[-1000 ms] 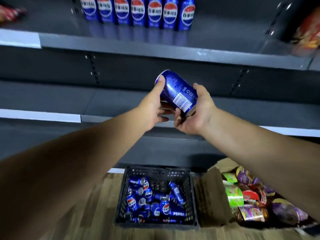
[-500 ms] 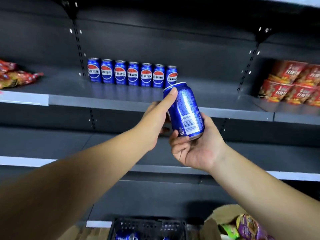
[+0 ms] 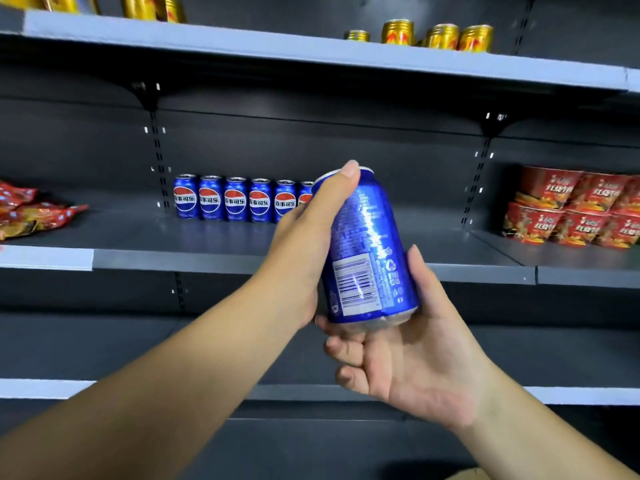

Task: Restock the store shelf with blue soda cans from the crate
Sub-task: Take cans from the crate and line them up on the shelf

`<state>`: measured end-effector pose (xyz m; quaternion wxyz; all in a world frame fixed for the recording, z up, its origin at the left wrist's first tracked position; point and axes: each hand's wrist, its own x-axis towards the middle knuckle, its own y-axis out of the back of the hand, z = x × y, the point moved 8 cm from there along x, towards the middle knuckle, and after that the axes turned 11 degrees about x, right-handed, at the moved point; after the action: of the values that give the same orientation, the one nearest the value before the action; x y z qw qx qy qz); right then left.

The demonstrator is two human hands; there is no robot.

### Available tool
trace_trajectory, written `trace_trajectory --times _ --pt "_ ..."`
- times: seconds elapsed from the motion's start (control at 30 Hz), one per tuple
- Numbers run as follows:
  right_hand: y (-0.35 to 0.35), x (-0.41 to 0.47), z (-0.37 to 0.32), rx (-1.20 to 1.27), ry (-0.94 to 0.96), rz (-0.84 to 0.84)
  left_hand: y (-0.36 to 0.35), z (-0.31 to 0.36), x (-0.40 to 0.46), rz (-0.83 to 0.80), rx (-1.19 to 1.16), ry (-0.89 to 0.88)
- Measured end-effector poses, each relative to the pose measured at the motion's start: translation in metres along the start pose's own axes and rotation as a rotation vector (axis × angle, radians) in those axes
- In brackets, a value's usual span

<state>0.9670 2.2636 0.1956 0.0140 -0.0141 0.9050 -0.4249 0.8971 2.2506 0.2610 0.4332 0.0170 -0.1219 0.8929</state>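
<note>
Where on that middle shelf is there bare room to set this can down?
Bare shelf runs from the row of blue cans right to the red noodle cups, and before the row. Left, snack bags crowd it.

The single head view looks forward, about level, at the shelf (image 3: 242,261), close behind both forearms.

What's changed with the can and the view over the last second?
The blue can has been turned from steeply tilted to nearly upright. The view has tilted up: the crate has dropped out of sight and the top shelf's gold cans have come into view. Unchanged: the left hand and the right hand both still hold the can, short of the row of blue cans.
</note>
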Motion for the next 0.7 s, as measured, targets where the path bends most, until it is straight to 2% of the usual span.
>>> trace_trajectory --times 0.17,0.27,0.37,0.57,0.7 --pt "-0.013 0.0 0.0 -0.101 0.05 -0.128 -0.009 -0.002 -0.008 -0.197 -0.077 0.104" --pt "-0.012 0.002 0.0 -0.124 0.156 -0.052 -0.005 -0.009 -0.006 -0.235 -0.043 0.144" --pt "-0.007 0.0 -0.003 -0.17 0.278 0.063 0.002 -0.012 -0.004 -0.164 -0.021 0.124" --pt "0.002 -0.005 -0.015 -0.293 0.436 0.248 0.004 0.01 -0.011 0.027 0.06 -0.166" --pt "-0.003 -0.011 -0.02 -0.45 0.456 0.317 -0.002 0.015 -0.014 0.054 0.136 -0.195"
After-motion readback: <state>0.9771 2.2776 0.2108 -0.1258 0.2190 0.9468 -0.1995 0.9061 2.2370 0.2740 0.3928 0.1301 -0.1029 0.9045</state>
